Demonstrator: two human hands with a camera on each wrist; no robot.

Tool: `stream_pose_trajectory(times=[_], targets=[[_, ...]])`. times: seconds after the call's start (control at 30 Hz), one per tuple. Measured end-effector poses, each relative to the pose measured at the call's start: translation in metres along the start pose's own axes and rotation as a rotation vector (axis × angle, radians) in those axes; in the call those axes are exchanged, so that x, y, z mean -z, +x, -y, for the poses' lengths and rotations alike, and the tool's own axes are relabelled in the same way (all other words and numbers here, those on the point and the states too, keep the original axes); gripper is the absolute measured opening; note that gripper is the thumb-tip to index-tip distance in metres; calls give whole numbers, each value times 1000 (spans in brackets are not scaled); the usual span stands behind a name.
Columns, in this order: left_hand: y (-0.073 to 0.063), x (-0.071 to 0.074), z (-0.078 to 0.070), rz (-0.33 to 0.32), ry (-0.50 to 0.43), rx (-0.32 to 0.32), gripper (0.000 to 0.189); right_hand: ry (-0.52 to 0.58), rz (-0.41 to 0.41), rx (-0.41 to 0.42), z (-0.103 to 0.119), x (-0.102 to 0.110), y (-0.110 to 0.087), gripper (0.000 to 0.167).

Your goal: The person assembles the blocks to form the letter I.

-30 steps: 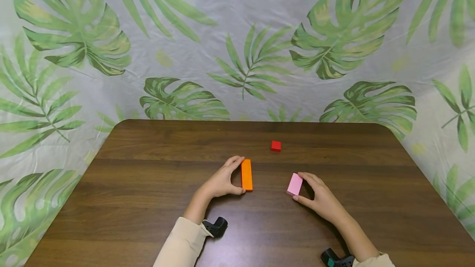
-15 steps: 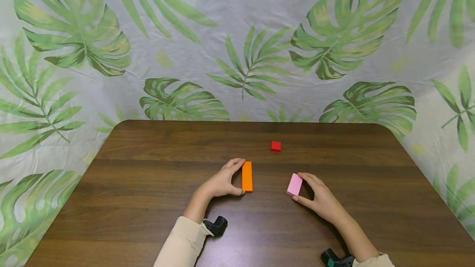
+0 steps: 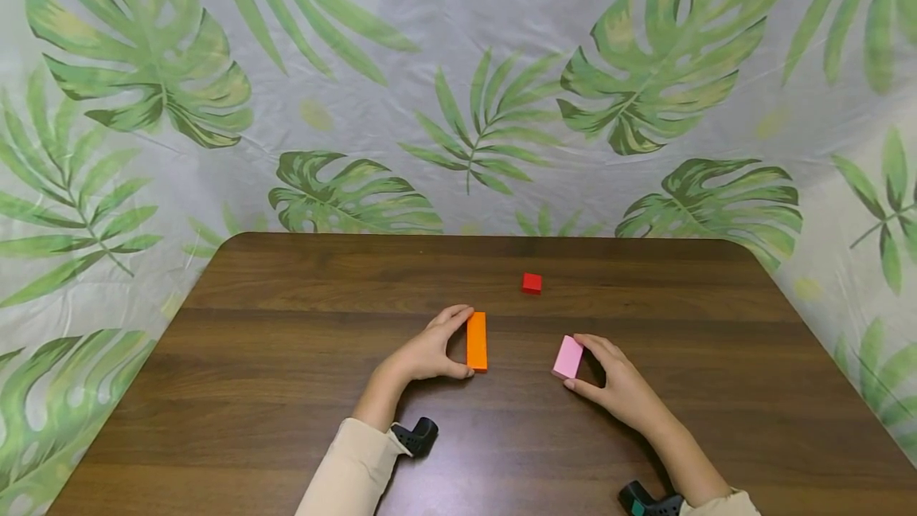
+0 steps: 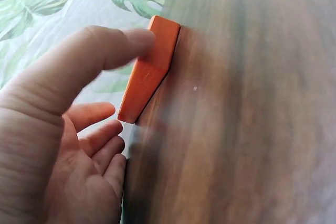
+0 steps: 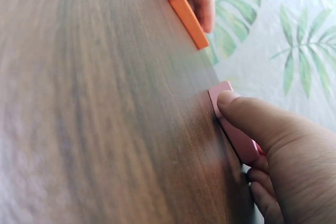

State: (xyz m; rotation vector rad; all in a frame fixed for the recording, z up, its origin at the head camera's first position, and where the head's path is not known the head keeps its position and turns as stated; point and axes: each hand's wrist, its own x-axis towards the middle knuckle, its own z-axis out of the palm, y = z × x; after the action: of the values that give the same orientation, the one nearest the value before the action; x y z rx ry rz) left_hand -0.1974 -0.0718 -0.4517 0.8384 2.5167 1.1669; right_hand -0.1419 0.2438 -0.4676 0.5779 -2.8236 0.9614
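Note:
An orange rectangular block (image 3: 477, 342) lies on the brown table, its long side running away from me. My left hand (image 3: 428, 351) pinches it by its two short ends, thumb at the near end and fingertips at the far one. In the left wrist view the thumb covers part of the orange block (image 4: 148, 77). To the right, my right hand (image 3: 622, 383) holds a shorter pink block (image 3: 567, 357) the same way; it lies slightly slanted on the table. The right wrist view shows the thumb against the pink block (image 5: 239, 137). A gap separates the two blocks.
A small red block (image 3: 532, 283) sits farther back, between the two hands' lines. The wooden table (image 3: 322, 277) ends at a rounded back edge, with a leaf-print cloth (image 3: 473, 102) hanging behind it. Each wrist carries a black camera mount (image 3: 421, 437).
The orange block has shifted a little toward me within my left hand's hold, mostly in the first half second. My right hand and the pink block stay practically still.

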Motion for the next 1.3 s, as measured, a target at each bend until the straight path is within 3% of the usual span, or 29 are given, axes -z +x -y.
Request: stream_pose_trajectory(times=[0.13, 0.4, 0.7, 0.97, 1.3], targets=[[-2, 1, 2, -33, 6, -7, 82, 9, 5, -5, 0, 0, 0, 70], [-5, 1, 6, -91, 63, -99, 69, 1, -6, 16, 0, 1, 0, 71], [-3, -1, 8, -76, 71, -41, 66, 31, -42, 18, 1, 0, 1, 67], [-4, -1, 8, -72, 72, -35, 67, 49, -80, 16, 5, -1, 2, 65], [-4, -1, 8, -74, 76, -32, 68, 69, -115, 81, 18, -6, 3, 67]])
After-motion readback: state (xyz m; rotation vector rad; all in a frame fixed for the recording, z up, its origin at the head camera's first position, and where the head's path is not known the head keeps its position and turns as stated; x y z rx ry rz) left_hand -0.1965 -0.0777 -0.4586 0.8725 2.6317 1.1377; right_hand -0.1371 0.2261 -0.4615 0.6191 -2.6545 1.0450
